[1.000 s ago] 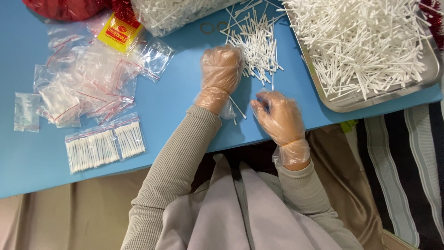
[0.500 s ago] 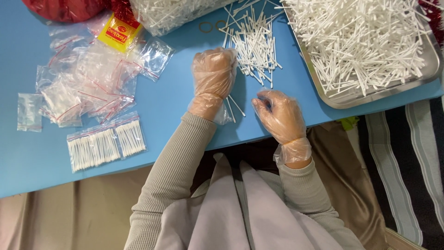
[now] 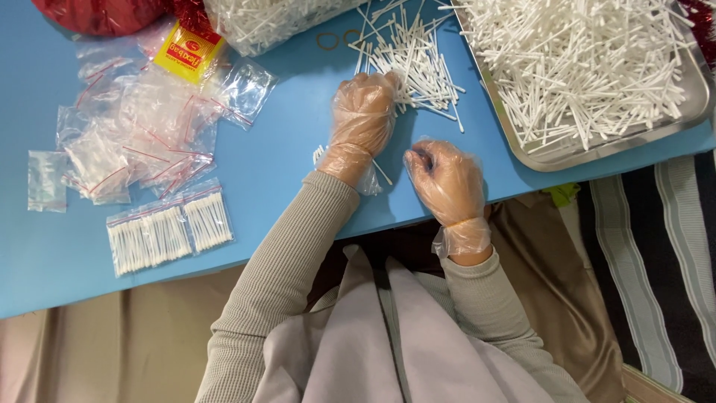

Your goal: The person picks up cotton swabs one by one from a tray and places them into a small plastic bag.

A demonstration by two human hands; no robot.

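Note:
Both hands wear thin clear plastic gloves. My left hand lies palm down on the blue table, its fingertips curled into the near edge of a loose pile of white cotton swabs. A few swabs stick out from under its palm. My right hand rests beside it near the table's front edge, fingers curled into a loose fist. Nothing shows in the right hand.
A metal tray heaped with swabs sits at the right. Filled clear bags of swabs lie front left, several empty zip bags behind them. A yellow packet, a clear bag of swabs and a red item line the far edge.
My left hand drew back slightly from the pile, then reached into its edge again. My right hand shifted a little toward the left hand and stays curled.

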